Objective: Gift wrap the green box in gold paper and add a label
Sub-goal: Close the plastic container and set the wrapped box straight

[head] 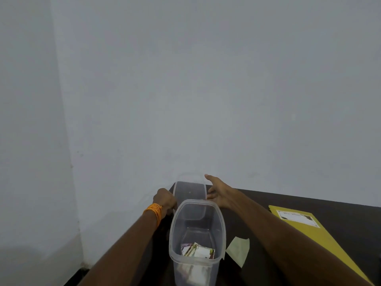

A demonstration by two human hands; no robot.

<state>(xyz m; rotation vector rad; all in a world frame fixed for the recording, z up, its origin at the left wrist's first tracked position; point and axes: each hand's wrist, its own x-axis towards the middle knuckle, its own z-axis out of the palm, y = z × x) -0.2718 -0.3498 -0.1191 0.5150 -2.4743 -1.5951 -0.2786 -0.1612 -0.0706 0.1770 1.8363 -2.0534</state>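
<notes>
A box wrapped in gold paper (321,240) lies on the dark table (340,211) at the right, with a white bordered label (296,218) on its top. A tall clear plastic container (195,234) stands open in front of me with several paper labels (198,251) at its bottom. Its clear lid (190,190) is upright behind it. My left hand (165,200), with orange threads at the wrist, grips the lid's left edge. My right hand (218,193) is beside the lid's right edge, fingers spread and straight.
A pale paper scrap (239,249) lies on the table just right of the container. A plain grey wall (185,89) rises right behind the table's far edge. The table's left edge runs diagonally below my left forearm.
</notes>
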